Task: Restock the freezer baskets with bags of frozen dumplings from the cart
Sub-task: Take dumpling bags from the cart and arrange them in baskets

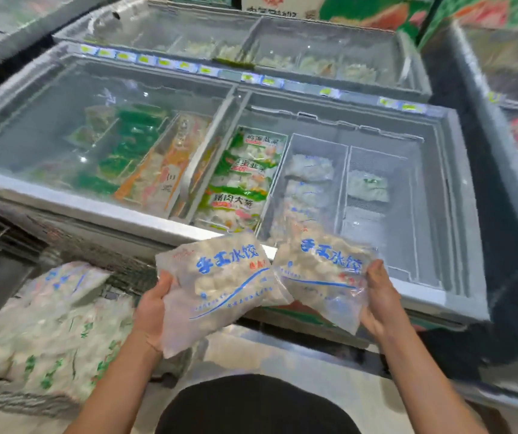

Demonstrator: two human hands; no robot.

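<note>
My left hand (152,303) grips a clear bag of dumplings with blue lettering (220,283) by its left edge. My right hand (379,297) grips a second, matching bag (323,270) by its right edge. Both bags hang just in front of the freezer's near rim (145,225). Beyond them the open right half of the freezer holds a wire basket (318,142) with several similar bags (309,169), and a neighbouring basket (376,153) with one bag (367,186). At lower left the cart (16,399) carries a pile of dumpling bags (47,333).
A row of green-labelled bags (245,180) fills the compartment left of the baskets. The freezer's left half lies under a glass lid (94,126). Another chest freezer (251,42) stands behind, and more freezers flank the right side (508,89).
</note>
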